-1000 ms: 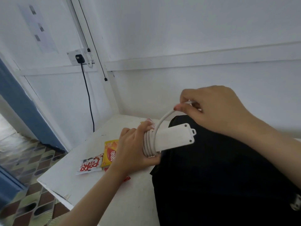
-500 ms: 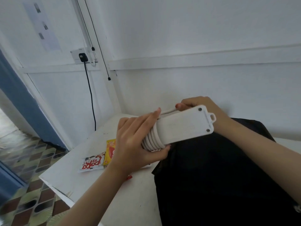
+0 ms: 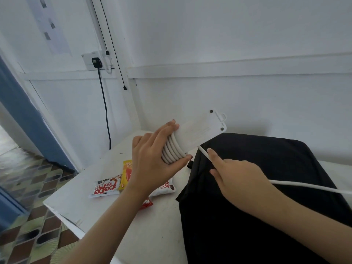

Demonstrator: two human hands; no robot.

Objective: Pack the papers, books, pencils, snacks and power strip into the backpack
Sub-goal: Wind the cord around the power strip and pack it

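Observation:
My left hand (image 3: 154, 161) grips the wrapped end of a white power strip (image 3: 200, 131), held in the air above the table with several cord loops round its body. My right hand (image 3: 236, 178) holds the loose white cord (image 3: 308, 187) just below the strip, the cord running through it and off to the right. A black backpack (image 3: 266, 197) lies flat on the white table (image 3: 80, 204) under my right arm. Several snack packets (image 3: 106, 187) lie on the table left of the backpack, partly hidden behind my left wrist.
The table's left corner ends over a patterned tile floor (image 3: 28, 187). A wall socket (image 3: 95, 60) with a black plug and cable hangs on the white wall behind. A blue door frame (image 3: 24, 115) stands at the left.
My right hand came from behind the strip round to its near side, pulling the cord down and right. The strip rose and tilted a little higher in my left hand.

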